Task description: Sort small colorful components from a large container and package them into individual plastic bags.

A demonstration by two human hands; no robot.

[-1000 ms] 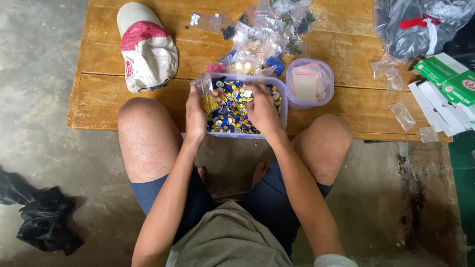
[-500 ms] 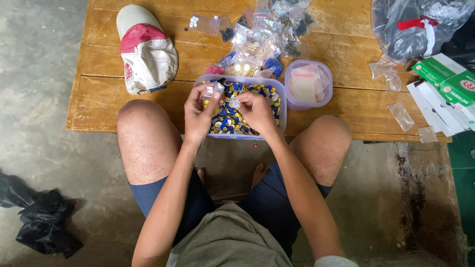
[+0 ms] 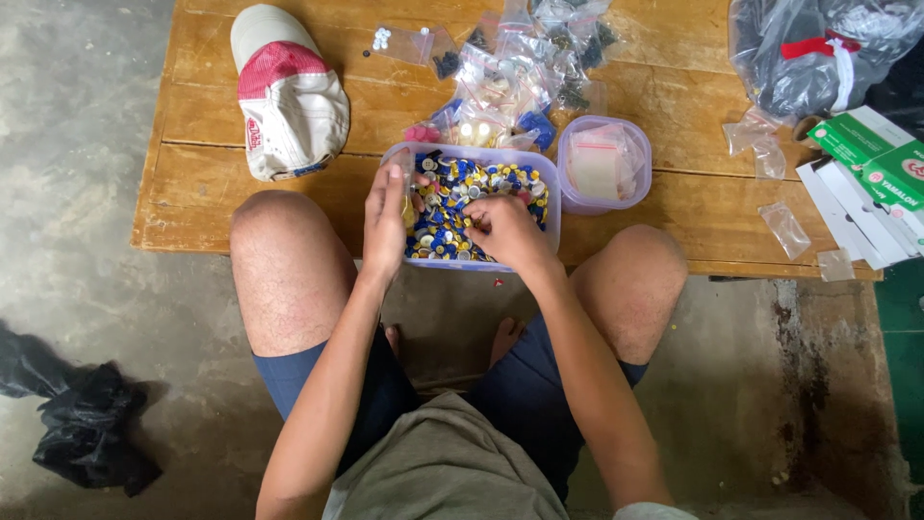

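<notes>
Meanwhile, left hand [image 3: 387, 223] grips a clear plastic bag [image 3: 408, 188]; right hand [image 3: 502, 231] pinches glossy round caps [image 3: 452, 226].

One cap [image 3: 289, 91], two plastic tubs [image 3: 606, 164], two hands [image 3: 385, 226], one black bag [image 3: 87, 429].

The person wears dark blue shorts and a grey-olive shirt; arms, hands [image 3: 385, 226] and knees are bare.

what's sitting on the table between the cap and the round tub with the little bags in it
In the head view, between the cap and the round tub lie a heap of small clear bags and the far end of the rectangular tub of coloured buttons.
</notes>
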